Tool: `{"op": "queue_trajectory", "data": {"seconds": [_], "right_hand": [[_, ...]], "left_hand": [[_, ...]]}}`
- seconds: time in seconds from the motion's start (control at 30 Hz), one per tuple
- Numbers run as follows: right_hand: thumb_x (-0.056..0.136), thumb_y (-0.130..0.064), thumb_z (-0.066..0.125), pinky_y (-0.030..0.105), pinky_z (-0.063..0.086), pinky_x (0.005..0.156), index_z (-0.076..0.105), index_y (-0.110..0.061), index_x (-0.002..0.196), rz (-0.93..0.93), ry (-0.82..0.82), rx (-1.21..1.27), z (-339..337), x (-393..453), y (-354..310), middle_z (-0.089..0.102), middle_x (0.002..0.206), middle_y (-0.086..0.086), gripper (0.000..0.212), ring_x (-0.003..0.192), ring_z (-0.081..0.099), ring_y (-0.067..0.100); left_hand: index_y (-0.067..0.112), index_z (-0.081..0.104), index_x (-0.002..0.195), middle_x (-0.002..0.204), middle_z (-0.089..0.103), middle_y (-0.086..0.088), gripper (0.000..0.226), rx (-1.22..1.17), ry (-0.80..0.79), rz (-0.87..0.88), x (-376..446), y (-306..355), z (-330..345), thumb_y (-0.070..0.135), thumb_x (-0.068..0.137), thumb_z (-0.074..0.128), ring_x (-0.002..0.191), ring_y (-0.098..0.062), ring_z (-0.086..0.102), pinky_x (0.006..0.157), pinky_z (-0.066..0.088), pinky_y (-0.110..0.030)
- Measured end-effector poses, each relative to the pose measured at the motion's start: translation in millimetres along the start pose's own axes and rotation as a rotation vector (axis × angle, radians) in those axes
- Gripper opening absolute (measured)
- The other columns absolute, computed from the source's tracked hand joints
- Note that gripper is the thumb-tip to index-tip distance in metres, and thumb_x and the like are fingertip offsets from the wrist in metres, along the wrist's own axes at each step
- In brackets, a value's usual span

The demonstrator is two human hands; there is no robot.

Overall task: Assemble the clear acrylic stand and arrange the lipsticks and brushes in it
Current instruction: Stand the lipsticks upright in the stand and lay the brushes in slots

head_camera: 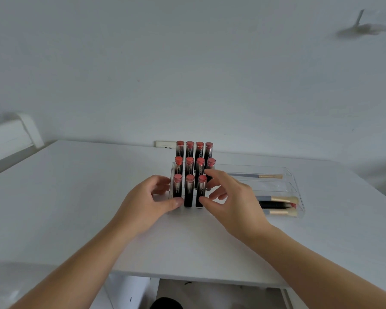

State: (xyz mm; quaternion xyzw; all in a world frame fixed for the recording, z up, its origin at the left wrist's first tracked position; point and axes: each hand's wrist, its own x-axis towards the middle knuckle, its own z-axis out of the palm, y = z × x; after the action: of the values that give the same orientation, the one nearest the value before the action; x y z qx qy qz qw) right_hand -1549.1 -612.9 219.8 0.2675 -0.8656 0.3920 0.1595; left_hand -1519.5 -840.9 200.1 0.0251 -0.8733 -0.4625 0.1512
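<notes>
A clear acrylic stepped stand sits mid-table and holds three tiers of upright black lipsticks with red tops. My left hand grips the stand's left side, thumb at its front left corner and fingers on the side wall. My right hand curls at the front right slot around a dark lipstick whose top is hidden by my index finger. A clear brush tray adjoins on the right, with one brush in its back section and two brushes in front.
A black lipstick lies flat between the front brushes in the tray. A wall socket sits behind the stand. The white table's near edge is close to me. A white chair back stands at the left.
</notes>
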Motion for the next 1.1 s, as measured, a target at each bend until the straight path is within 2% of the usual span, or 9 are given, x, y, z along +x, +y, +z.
{"op": "queue_trajectory", "data": {"seconds": [0.13, 0.3, 0.47, 0.63, 0.73, 0.8, 0.9, 1.0, 1.1], "right_hand": [[0.088, -0.026, 0.073, 0.031, 0.055, 0.078, 0.053, -0.039, 0.138, -0.027, 0.003, -0.037, 3.3, 1.4, -3.2, 0.067, 0.108, -0.016, 0.055, 0.085, 0.064, 0.004], [0.089, -0.023, 0.071, 0.021, 0.052, 0.076, 0.056, -0.034, 0.137, -0.037, 0.017, -0.035, 5.6, 2.0, -4.4, 0.069, 0.111, -0.016, 0.052, 0.093, 0.059, -0.003], [0.089, -0.020, 0.072, 0.021, 0.051, 0.077, 0.058, -0.033, 0.136, -0.050, 0.020, -0.012, 6.7, 2.0, -5.2, 0.065, 0.109, -0.020, 0.051, 0.091, 0.060, 0.001], [0.088, -0.023, 0.072, 0.025, 0.053, 0.079, 0.053, -0.035, 0.139, -0.055, 0.013, -0.014, 4.1, 0.6, -5.0, 0.065, 0.111, -0.018, 0.056, 0.088, 0.064, 0.003], [0.089, -0.029, 0.073, 0.021, 0.053, 0.077, 0.049, -0.039, 0.140, -0.089, 0.000, -0.045, -5.3, -2.6, -3.9, 0.065, 0.106, -0.019, 0.057, 0.089, 0.063, -0.001], [0.089, -0.030, 0.073, 0.017, 0.053, 0.075, 0.053, -0.038, 0.135, -0.108, 0.005, -0.080, -20.5, -2.8, -1.0, 0.065, 0.100, -0.020, 0.050, 0.088, 0.062, -0.003], [0.085, -0.019, 0.077, 0.024, 0.053, 0.067, 0.069, -0.031, 0.107, -0.155, 0.022, -0.163, -58.6, 2.3, 12.1, 0.063, 0.081, -0.017, 0.026, 0.075, 0.061, 0.004], [0.087, -0.017, 0.075, 0.027, 0.047, 0.063, 0.073, -0.037, 0.089, -0.137, -0.230, -0.305, -102.5, 9.2, 27.9, 0.059, 0.074, -0.016, 0.020, 0.068, 0.057, 0.007], [0.096, -0.029, 0.062, 0.016, 0.042, 0.066, 0.072, -0.048, 0.096, -0.059, -0.525, -0.532, -127.3, 13.9, 39.3, 0.061, 0.083, -0.021, 0.021, 0.079, 0.057, -0.001]], "left_hand": [[0.031, 0.066, 0.118, 0.111, 0.070, 0.019, 0.053, -0.004, 0.001, -0.004, 0.1, -0.1, 0.0, 0.044, 0.072, 0.088, 0.108, 0.004, 0.062, 0.090, 0.046, -0.023], [0.032, 0.065, 0.116, 0.108, 0.069, 0.021, 0.051, -0.004, 0.000, 0.005, -0.3, 0.7, 0.2, 0.045, 0.071, 0.087, 0.105, 0.006, 0.062, 0.089, 0.046, -0.022], [0.035, 0.065, 0.113, 0.106, 0.069, 0.023, 0.049, -0.007, 0.002, 0.003, 0.1, 0.4, 0.2, 0.045, 0.071, 0.087, 0.102, 0.011, 0.061, 0.085, 0.045, -0.018], [0.034, 0.065, 0.116, 0.108, 0.069, 0.022, 0.052, 0.000, 0.000, -0.002, 0.2, -0.9, 0.1, 0.047, 0.070, 0.087, 0.105, 0.008, 0.061, 0.087, 0.045, -0.019], [0.033, 0.065, 0.118, 0.111, 0.069, 0.020, 0.054, 0.003, -0.004, -0.008, 0.0, -1.3, -0.4, 0.048, 0.070, 0.087, 0.108, 0.004, 0.062, 0.092, 0.047, -0.025], [0.034, 0.065, 0.119, 0.111, 0.069, 0.022, 0.055, 0.007, -0.009, -0.008, 0.2, -2.1, -0.8, 0.049, 0.070, 0.086, 0.107, 0.007, 0.061, 0.089, 0.046, -0.021], [0.036, 0.065, 0.115, 0.107, 0.067, 0.027, 0.053, 0.004, -0.013, -0.003, 0.7, -3.7, -0.4, 0.051, 0.069, 0.086, 0.102, 0.017, 0.058, 0.082, 0.042, -0.012], [0.039, 0.065, 0.112, 0.106, 0.068, 0.028, 0.050, 0.000, -0.012, -0.008, 0.6, -3.5, 0.0, 0.053, 0.068, 0.086, 0.100, 0.020, 0.057, 0.081, 0.042, -0.012], [0.043, 0.063, 0.108, 0.105, 0.067, 0.028, 0.050, -0.004, -0.013, -0.003, -0.1, -2.3, -1.1, 0.059, 0.065, 0.084, 0.102, 0.016, 0.058, 0.081, 0.042, -0.013]]}}
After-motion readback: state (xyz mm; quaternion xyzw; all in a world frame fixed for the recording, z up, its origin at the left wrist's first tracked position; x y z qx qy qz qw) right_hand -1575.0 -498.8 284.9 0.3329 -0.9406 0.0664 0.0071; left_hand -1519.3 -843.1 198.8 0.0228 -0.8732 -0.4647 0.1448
